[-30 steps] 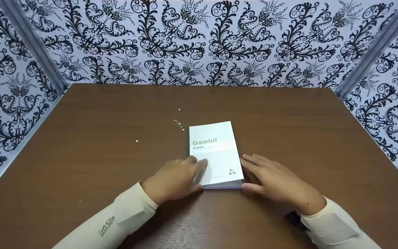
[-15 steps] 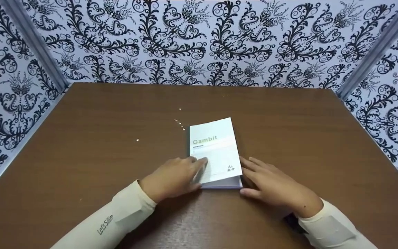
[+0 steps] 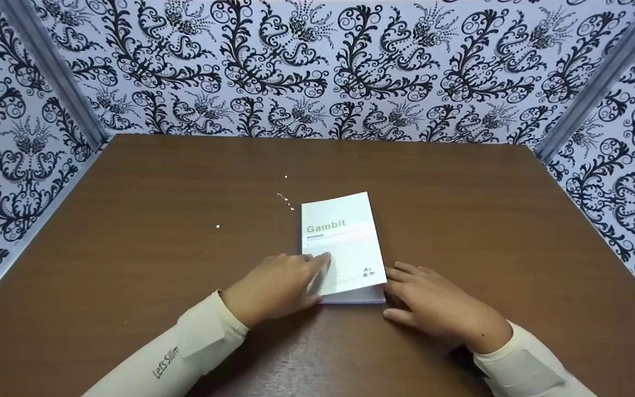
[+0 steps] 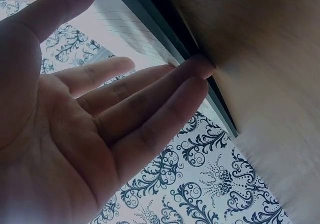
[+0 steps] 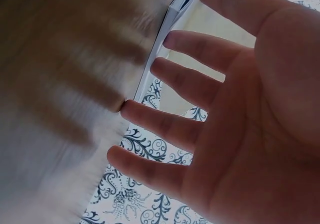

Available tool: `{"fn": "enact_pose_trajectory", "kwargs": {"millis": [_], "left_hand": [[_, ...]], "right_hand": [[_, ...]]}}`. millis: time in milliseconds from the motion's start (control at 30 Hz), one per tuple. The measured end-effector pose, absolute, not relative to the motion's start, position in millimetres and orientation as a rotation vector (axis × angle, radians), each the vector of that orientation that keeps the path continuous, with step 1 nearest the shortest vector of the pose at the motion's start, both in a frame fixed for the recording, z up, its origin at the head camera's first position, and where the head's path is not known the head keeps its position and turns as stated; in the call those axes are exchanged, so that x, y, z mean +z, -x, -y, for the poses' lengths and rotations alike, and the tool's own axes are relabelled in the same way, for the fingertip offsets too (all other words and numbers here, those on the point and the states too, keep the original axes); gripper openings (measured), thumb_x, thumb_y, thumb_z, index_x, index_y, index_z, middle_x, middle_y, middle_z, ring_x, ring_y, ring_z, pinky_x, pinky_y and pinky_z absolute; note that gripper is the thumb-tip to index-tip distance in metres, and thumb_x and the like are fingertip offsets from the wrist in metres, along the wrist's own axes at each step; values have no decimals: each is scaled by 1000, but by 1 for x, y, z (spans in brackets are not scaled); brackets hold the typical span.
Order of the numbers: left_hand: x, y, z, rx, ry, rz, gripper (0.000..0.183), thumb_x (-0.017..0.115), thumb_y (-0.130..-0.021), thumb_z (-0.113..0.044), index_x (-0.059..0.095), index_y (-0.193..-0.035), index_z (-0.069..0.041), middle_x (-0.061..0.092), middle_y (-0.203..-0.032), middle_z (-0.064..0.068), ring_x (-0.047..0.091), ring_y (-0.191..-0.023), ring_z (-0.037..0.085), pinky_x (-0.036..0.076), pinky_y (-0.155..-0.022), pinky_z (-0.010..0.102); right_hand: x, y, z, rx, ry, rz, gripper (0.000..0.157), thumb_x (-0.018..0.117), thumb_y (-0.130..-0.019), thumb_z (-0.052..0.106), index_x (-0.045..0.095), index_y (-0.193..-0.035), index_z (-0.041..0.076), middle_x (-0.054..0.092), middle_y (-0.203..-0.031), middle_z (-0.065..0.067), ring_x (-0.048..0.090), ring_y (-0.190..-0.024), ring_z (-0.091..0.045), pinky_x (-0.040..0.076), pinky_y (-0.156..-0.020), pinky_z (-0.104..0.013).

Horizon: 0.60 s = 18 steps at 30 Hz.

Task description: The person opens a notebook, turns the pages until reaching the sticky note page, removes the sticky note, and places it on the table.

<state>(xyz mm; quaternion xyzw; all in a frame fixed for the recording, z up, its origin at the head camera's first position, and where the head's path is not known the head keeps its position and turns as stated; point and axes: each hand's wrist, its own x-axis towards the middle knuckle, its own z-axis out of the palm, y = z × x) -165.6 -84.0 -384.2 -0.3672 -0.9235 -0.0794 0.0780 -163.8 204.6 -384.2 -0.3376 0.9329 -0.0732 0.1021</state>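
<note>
A white notebook (image 3: 345, 220) marked "Gambit" lies on the brown table, its dark spine to the left. Its front cover stands slightly raised along the right side, and pages show below it at the near edge. My left hand (image 3: 273, 289) rests at the lower left of the notebook, its index finger on the cover. In the left wrist view the other fingers (image 4: 150, 112) reach to the spine (image 4: 172, 42), loosely extended. At the lower right edge is my right hand (image 3: 433, 303), with spread, straight fingers (image 5: 165, 124) right beside the notebook's side.
The brown table (image 3: 185, 182) extends around the notebook. Small white specks (image 3: 218, 226) lie to its left and beyond it. Patterned walls (image 3: 306, 60) enclose the table at the back and both sides, with grey posts (image 3: 598, 82) at the corners.
The notebook's cover stands a little higher at its near right corner than a second ago. My right hand has slid slightly toward me. The left hand has stayed nearly still.
</note>
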Motion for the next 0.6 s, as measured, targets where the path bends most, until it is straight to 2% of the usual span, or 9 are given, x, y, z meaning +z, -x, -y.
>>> {"fn": "enact_pose_trajectory", "kwargs": {"millis": [133,333,467,600], "left_hand": [[-385,164,84,-177,1067,2731,50,80,-80,-33,58,-119,-11,70,-84,5,64,-60,24,45,-47,38],[-385,164,83,-125,1042,2606,49,82,-76,-34,58,-114,-14,67,-75,1,60,-56,22,39,-43,34],[-383,162,83,-71,1035,2575,62,81,-75,-36,58,-129,-15,70,-83,1,64,-64,22,45,-48,35],[-378,160,82,-53,1012,2578,82,78,-74,-36,48,-146,-14,73,-99,3,68,-72,23,52,-58,38]], "right_hand": [[-385,163,-203,-202,985,-2759,40,66,-95,37,66,-122,7,51,-147,-22,40,-141,-47,35,-104,-71],[-383,162,-202,-210,900,-2760,43,66,-95,36,65,-128,8,48,-151,-19,36,-145,-44,33,-98,-78],[-383,161,-202,-204,934,-2756,50,65,-96,35,58,-139,10,47,-152,-18,37,-143,-46,34,-96,-79],[-382,160,-203,-181,950,-2767,56,64,-97,35,50,-148,18,43,-156,-12,38,-143,-46,34,-96,-79]]}}
